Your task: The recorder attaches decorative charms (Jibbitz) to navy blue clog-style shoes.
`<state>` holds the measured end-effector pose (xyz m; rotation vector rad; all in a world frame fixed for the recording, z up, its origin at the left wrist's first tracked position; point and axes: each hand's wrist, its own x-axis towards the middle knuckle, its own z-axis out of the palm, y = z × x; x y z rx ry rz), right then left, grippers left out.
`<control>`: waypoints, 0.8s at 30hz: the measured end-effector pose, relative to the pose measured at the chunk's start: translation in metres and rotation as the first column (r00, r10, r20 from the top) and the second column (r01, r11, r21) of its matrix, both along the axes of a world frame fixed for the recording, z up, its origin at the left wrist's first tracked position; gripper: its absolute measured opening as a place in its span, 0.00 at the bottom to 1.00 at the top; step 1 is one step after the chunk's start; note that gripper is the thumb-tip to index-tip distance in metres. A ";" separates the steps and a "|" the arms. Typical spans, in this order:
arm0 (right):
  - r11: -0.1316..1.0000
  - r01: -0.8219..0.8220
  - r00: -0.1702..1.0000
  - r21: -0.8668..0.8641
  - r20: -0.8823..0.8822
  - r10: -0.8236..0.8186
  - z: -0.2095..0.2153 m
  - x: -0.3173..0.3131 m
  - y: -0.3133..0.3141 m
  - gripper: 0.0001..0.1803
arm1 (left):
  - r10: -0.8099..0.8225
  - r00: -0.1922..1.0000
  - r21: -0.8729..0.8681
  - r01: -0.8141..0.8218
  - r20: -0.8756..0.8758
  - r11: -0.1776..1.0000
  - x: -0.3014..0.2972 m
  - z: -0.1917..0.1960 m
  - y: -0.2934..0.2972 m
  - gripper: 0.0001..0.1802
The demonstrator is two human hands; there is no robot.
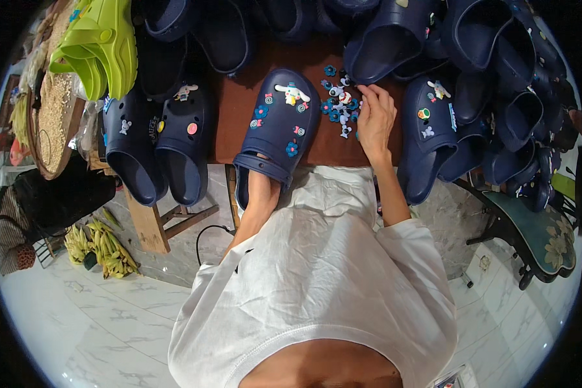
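My left hand (pixel 263 192) reaches into the heel opening of a navy foam clog (pixel 277 123) and holds it from inside; most of its fingers are hidden. The clog's top carries a white long-eared character charm (pixel 291 94), blue flower charms (pixel 291 149) and pink-and-white candy charms (pixel 299 130). To its right, a small heap of loose charms (pixel 338 103) lies on the brown tabletop (pixel 229 132). Beside that heap rests my right hand (pixel 377 118), open, fingers loosely bent with their tips at the charms. No charm shows clearly between them.
Decorated navy clogs (pixel 184 145) stand at the left, and another (pixel 427 129) is at the right. Plain navy clogs (pixel 385 42) crowd the far side. Lime-green clogs (pixel 110 48) sit far left near a round tray of pale grains (pixel 57 116). Below is a wooden stool (pixel 147 223).
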<state>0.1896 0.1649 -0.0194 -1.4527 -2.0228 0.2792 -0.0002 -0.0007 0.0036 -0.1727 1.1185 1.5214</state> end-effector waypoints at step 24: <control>0.967 -0.159 0.986 -0.198 0.015 0.165 0.016 0.026 -0.027 0.10 | -0.072 0.996 0.084 0.076 -0.053 0.994 -0.004 0.002 -0.005 0.26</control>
